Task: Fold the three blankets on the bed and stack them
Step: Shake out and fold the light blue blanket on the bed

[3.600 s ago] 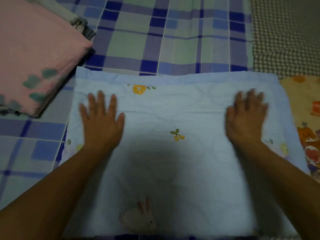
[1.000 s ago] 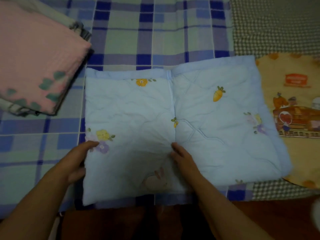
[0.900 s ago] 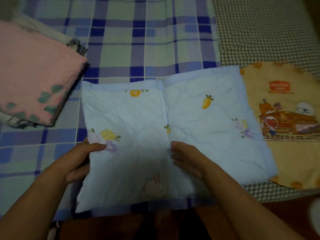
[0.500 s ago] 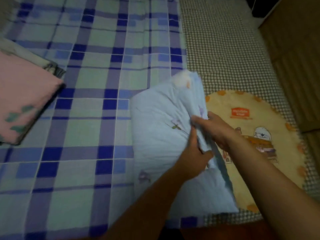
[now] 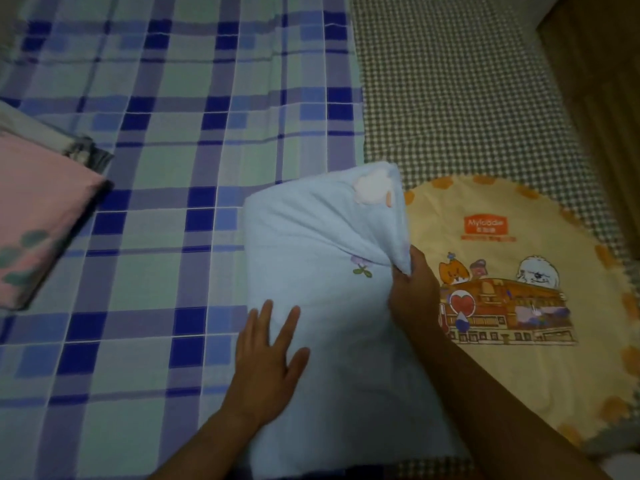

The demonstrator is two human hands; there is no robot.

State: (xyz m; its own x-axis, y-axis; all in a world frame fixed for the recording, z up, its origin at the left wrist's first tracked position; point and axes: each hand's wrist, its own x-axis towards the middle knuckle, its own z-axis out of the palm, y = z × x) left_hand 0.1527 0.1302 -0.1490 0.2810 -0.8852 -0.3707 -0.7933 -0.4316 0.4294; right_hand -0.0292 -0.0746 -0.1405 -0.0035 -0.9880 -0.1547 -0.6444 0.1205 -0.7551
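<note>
My right hand (image 5: 412, 289) pinches the raised right edge of the light blue quilted blanket (image 5: 311, 271), fingers curled round the fabric so that the edge stands up in a peaked fold. My left hand (image 5: 270, 355) lies flat on the blanket's near left part, fingers straight and spread, pressing it down. The blanket sits folded into a narrow, thick bundle at the right side of the blue-and-green plaid bedsheet (image 5: 166, 133); a small purple flower print shows near the pinched edge and a white cartoon patch at its far corner. Just beside it on the right, partly under its raised edge, lies a round cream-yellow mat (image 5: 519, 375) with an orange scalloped border, printed with cartoon animals, a building and an orange label. The mat rests on a brown-and-white checked cover (image 5: 450, 98) that runs along the sheet's right edge. Well apart at the far left, a folded pink blanket (image 5: 34, 220) with green leaf prints lies on top of a grey patterned folded blanket (image 5: 83, 154), whose corner shows behind it. A brown wooden surface (image 5: 602, 98) shows at the upper right.
</note>
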